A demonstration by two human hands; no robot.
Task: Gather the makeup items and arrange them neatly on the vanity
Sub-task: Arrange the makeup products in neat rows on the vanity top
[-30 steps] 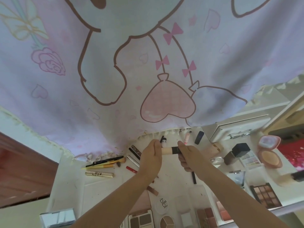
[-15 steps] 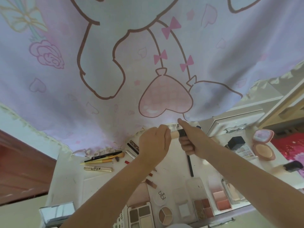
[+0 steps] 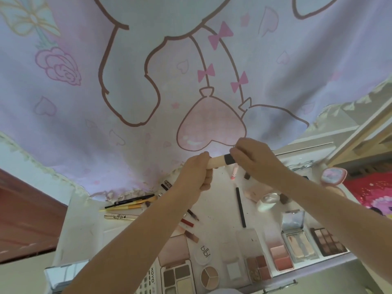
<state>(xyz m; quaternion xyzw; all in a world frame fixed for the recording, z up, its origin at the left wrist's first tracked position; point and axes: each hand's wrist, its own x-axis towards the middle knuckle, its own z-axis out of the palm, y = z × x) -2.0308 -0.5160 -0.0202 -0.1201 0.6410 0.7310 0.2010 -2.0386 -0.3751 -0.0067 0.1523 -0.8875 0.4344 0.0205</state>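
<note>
We find both hands raised above the tabletop [image 3: 89, 225], sharing one beige makeup stick [image 3: 217, 162] held level between them. The fingers of the left hand [image 3: 195, 177] are curled around the stick's pale end; those of the right hand [image 3: 254, 160] are clamped on its dark cap [image 3: 229, 159]. The stick sits in mid-air, clear of the white surface, in front of a pink printed curtain [image 3: 148, 81]. At 9 o'clock from the hands we note pencils and brushes [image 3: 131, 203] lying near the curtain hem, with a gold tube [image 3: 121, 216] just below them. At 6 o'clock lies a black pencil [image 3: 241, 206], and nearer the front edge a row of open palettes: a brow palette [image 3: 179, 279], a round trio compact [image 3: 209, 277], a blush palette [image 3: 281, 258] and a brown eyeshadow palette [image 3: 328, 241]. At 3 o'clock, a pink round compact [image 3: 334, 176] stands open.
</note>
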